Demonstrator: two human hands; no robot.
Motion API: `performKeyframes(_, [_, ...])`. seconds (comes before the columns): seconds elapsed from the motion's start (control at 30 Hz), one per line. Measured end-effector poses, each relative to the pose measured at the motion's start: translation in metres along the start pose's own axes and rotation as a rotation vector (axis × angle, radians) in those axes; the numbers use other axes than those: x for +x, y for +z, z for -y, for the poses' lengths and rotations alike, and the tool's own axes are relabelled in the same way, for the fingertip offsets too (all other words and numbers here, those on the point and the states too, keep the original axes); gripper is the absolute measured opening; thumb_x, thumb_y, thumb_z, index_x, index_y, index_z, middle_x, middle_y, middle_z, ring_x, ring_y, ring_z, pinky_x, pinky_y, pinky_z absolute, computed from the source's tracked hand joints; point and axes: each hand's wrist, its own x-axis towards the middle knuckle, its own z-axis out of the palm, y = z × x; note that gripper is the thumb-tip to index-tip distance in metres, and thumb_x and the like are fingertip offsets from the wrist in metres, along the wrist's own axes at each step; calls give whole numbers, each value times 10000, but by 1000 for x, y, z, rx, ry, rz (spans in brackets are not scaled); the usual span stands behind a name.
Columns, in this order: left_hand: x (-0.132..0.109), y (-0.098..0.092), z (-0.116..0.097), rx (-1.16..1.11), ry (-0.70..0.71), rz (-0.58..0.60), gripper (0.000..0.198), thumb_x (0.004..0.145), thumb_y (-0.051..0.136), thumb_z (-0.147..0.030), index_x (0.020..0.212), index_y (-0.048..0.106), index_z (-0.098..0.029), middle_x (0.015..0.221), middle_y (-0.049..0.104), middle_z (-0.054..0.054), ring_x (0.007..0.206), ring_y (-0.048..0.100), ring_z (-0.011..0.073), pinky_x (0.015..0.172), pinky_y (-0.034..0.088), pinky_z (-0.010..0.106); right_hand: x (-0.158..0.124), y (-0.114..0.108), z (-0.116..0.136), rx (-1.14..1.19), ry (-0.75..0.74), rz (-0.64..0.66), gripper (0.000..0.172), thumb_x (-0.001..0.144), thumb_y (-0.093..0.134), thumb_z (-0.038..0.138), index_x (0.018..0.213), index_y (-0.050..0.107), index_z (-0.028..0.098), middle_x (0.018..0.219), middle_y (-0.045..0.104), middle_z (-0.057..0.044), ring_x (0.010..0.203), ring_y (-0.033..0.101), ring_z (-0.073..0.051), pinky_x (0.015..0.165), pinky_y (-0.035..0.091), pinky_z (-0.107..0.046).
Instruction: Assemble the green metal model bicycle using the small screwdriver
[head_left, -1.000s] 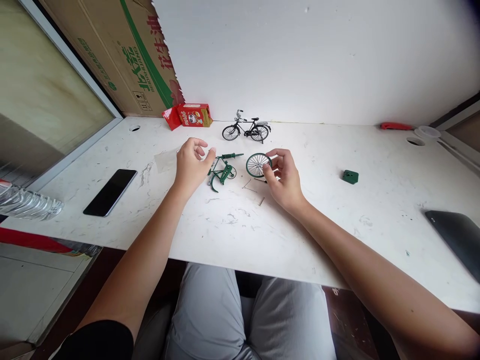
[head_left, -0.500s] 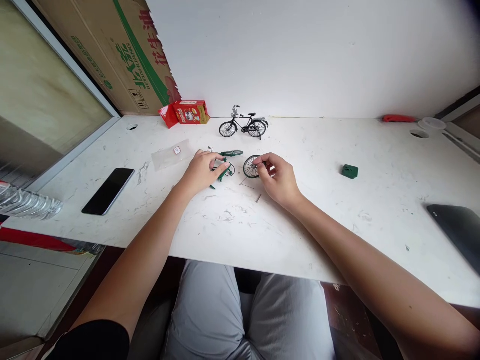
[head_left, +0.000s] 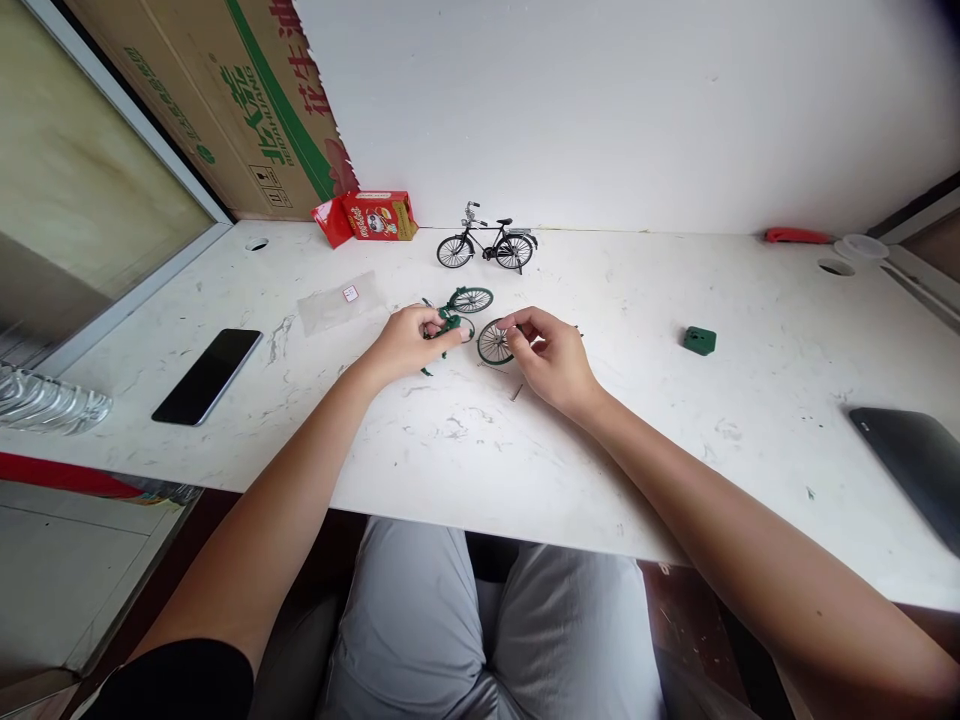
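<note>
On the white table my left hand is closed on a green toy bicycle frame that has one wheel fitted at its far end. My right hand pinches a loose spoked wheel and holds it upright just right of the frame, close to touching it. A small pin lies on the table in front of the right hand.
A finished black model bicycle stands near the wall, beside a red box. A clear plastic bag and a phone lie to the left. A small green part and a dark tablet are on the right.
My left hand came down and gripped the green frame, lifting and turning it. My right hand carried the loose wheel leftward toward the frame.
</note>
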Motion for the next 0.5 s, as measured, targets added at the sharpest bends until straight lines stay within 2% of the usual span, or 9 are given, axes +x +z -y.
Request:
performKeyframes(0.13, [0,0,-8,-440,-154,60,518,907,718,-703,931,769,-188,867,694,62,745,588,174,622,392,302,-4,1,6,104,-61,-11,172,1020,628,371,1115,683,239,795,535,13,723,544,-158,642,498,-294])
performKeyframes(0.27, [1,1,-15,-784,-201,119,433,910,774,-613,979,745,-187,983,750,72,841,673,179,631,448,267,-9,2,10,144,-150,-7,214,1043,625,449,1148,643,263,788,512,20,693,520,-156,629,507,-300])
performKeyframes(0.37, [-1,3,-18,-897,-196,199,376,914,804,-541,984,743,-176,994,755,78,873,691,188,689,503,275,-12,4,14,185,-190,-13,210,1051,629,449,1155,631,266,794,521,18,694,526,-154,632,518,-302])
performKeyframes(0.5, [-3,9,-14,-906,-167,259,395,905,829,-537,1007,772,-160,1028,753,99,933,692,208,756,522,297,-16,6,21,232,-243,-86,179,1054,641,425,1134,621,265,795,527,20,687,536,-145,615,510,-292])
